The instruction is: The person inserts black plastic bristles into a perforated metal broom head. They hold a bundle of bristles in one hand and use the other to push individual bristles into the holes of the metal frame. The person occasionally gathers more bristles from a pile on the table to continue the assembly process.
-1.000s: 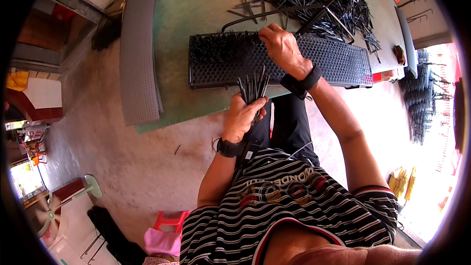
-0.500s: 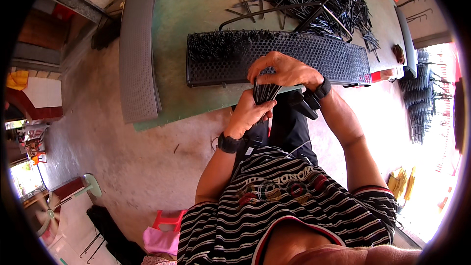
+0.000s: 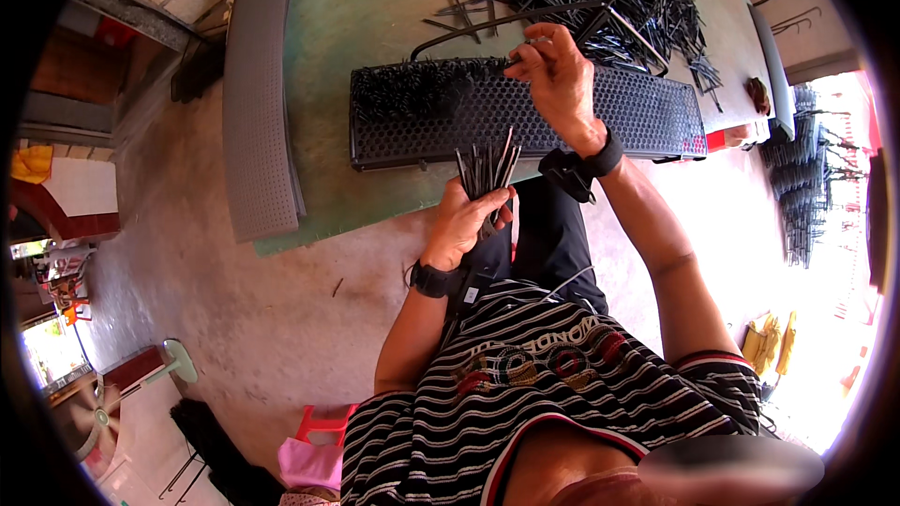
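Note:
Waist-high in front of me, my left hand (image 3: 466,218) is closed around a bundle of thin black sticks (image 3: 487,164), their ends fanning upward. My right hand (image 3: 562,84) hovers over the back edge of a long black panel full of round holes (image 3: 609,122). Its thumb and fingertips are pinched together; whatever sits between them is too small to make out. Short black sticks (image 3: 412,89) stand densely in the panel's back-left holes, close to those fingertips. The holes to the front and right show no sticks.
A green table (image 3: 328,103) carries the panel. Behind it, a large heap of loose black sticks (image 3: 609,0) lies under a bent black rod frame (image 3: 506,21). A grey perforated sheet (image 3: 258,103) covers the table's left edge. A red stool (image 3: 323,424) stands at lower left.
My right hand has left the bundle in my left hand and moved up and away, over the panel's back edge. The left hand still grips the bundle in nearly the same place.

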### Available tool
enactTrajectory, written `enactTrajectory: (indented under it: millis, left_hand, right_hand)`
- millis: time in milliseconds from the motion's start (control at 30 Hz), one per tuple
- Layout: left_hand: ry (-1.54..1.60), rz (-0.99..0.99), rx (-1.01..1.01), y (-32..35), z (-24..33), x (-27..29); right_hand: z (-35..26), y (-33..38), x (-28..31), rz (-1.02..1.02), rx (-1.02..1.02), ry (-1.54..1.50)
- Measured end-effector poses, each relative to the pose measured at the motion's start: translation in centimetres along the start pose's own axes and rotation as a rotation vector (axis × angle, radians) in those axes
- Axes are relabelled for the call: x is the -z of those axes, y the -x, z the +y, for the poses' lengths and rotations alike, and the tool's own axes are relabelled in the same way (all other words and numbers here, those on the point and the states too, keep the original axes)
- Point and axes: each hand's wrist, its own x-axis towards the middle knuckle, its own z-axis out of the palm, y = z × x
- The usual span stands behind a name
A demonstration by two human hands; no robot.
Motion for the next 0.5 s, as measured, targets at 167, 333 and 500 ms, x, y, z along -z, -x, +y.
enactTrajectory:
  millis: [167,333,500]
  left_hand:
    - [0.067,0.019,-0.067,0.2,0.4,0.7]
    - [0.113,0.082,-0.051,0.6,1.1,0.7]
    - [0.132,0.105,-0.046,0.8,1.1,0.9]
  right_hand:
    - [1.5,0.1,-1.4,-0.038,0.091,0.105]
    - [2.4,-0.2,-1.6,-0.166,0.299,0.303]
    - [2.1,-0.4,-1.5,-0.352,0.435,0.596]
